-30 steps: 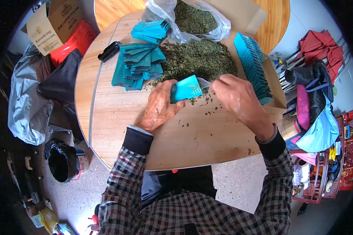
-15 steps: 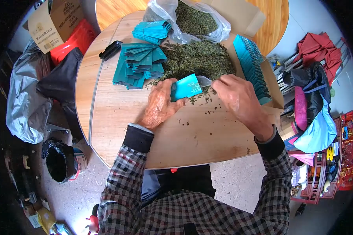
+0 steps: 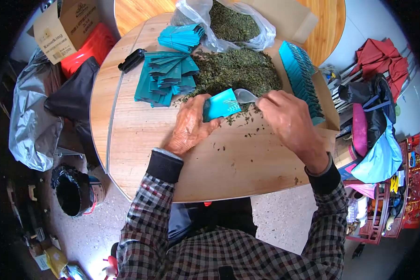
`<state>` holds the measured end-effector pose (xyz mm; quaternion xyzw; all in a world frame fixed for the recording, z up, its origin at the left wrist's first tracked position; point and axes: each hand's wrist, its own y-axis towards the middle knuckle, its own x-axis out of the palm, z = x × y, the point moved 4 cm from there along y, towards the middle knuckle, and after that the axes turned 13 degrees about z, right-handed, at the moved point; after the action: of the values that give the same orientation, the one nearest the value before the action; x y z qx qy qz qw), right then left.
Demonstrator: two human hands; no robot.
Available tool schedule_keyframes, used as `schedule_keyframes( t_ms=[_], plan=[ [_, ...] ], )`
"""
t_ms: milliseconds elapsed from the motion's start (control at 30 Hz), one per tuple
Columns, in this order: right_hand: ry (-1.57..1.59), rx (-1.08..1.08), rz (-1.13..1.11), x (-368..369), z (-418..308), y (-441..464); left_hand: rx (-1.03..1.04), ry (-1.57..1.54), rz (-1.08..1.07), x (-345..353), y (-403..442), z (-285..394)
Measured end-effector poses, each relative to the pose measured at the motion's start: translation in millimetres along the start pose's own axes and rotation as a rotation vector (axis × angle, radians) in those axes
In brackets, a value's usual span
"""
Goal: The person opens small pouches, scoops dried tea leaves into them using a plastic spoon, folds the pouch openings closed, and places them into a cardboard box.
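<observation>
My left hand (image 3: 189, 125) holds a small turquoise packet (image 3: 222, 104) tilted over the table, its fingers and thumb around the left end. In my right hand (image 3: 288, 122) is a metal spoon (image 3: 244, 96), gripped by its handle. The spoon's bowl lies just off the packet's right end, beside the heap of dried green tea-like leaves (image 3: 240, 70). Whether the bowl carries leaves I cannot tell. Loose crumbs of leaf lie below the packet. Fanned-out turquoise packets (image 3: 165, 77) are left of the heap, with a banded bundle of packets (image 3: 180, 37) behind them.
A cardboard box (image 3: 329, 98) with a row of upright turquoise packets (image 3: 301, 77) stands right of the heap. Behind it sits a clear plastic bag (image 3: 266, 35) of leaves. A black object (image 3: 131, 60) lies on the left of the wooden table (image 3: 140, 140). A black-lined bucket (image 3: 70, 191) stands on the floor.
My right hand has moved slightly right, drawing the spoon away from the packet's end, so more of its bowl shows. My left hand and the packet have hardly moved.
</observation>
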<state>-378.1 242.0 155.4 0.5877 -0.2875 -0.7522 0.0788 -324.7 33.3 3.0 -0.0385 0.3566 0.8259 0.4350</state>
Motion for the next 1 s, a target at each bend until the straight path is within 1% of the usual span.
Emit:
schedule_keyframes(
  t_ms=[100, 167, 200, 267, 300, 367, 400, 433, 467, 533, 567, 700, 767, 800, 900, 933, 1000],
  plan=[
    [-0.021, 0.012, -0.032, 2.0, 2.1, -6.1, -0.009, 0.001, -0.016, 1.9, -1.4, 1.0],
    [0.021, 0.114, 0.037, -2.7, 8.4, -10.1, -0.031, 0.008, -0.019, 0.2, -0.4, -0.9],
    [0.022, 0.115, 0.033, -3.6, 7.6, -15.1, -0.009, -0.001, -0.006, 0.0, -0.8, -0.4],
    [0.136, 0.299, 0.058, -5.6, 11.1, -28.0, 0.015, -0.011, 0.011, 0.1, -0.4, 0.6],
    [0.137, 0.296, 0.059, 0.8, 11.0, -39.9, 0.002, -0.006, -0.003, -0.8, 0.7, 0.9],
    [0.22, 0.435, 0.185, 21.6, 16.3, -75.3, -0.011, -0.005, -0.016, -1.0, 1.5, 1.0],
    [0.218, 0.435, 0.183, 30.1, 12.7, -88.2, 0.026, -0.001, 0.037, -2.3, 1.1, 3.1],
    [0.188, 0.498, 0.227, 36.2, 10.0, -102.2, 0.063, 0.003, 0.085, -3.0, 0.4, 5.4],
    [0.159, 0.568, 0.274, 40.1, 9.2, -113.9, 0.066, 0.001, 0.074, -0.9, -0.1, 6.8],
    [0.153, 0.581, 0.28, 47.6, 8.0, -122.3, 0.084, 0.045, 0.121, -2.0, 2.1, 12.3],
    [0.149, 0.572, 0.282, 50.0, 9.0, -122.4, 0.091, 0.046, 0.112, -2.4, 3.5, 15.0],
    [0.14, 0.56, 0.289, 49.2, 13.2, -114.9, 0.016, -0.031, 0.18, -1.3, 1.1, 8.0],
    [0.121, 0.576, 0.288, 55.6, 18.5, -117.1, -0.043, -0.076, 0.122, 2.4, 0.8, -0.5],
    [0.123, 0.575, 0.29, 59.6, 21.0, -119.6, -0.155, -0.121, 0.07, -2.4, 2.2, 11.1],
    [0.117, 0.577, 0.315, 70.8, 22.7, -137.4, -0.105, -0.154, 0.083, 3.8, 0.9, 5.9],
    [0.096, 0.585, 0.291, 75.2, 24.8, -140.7, -0.1, -0.152, 0.081, 5.1, 0.2, 6.4],
    [0.078, 0.592, 0.271, 80.9, 26.7, -142.3, -0.155, -0.144, 0.013, 8.5, -4.1, 10.3]
  ],
)
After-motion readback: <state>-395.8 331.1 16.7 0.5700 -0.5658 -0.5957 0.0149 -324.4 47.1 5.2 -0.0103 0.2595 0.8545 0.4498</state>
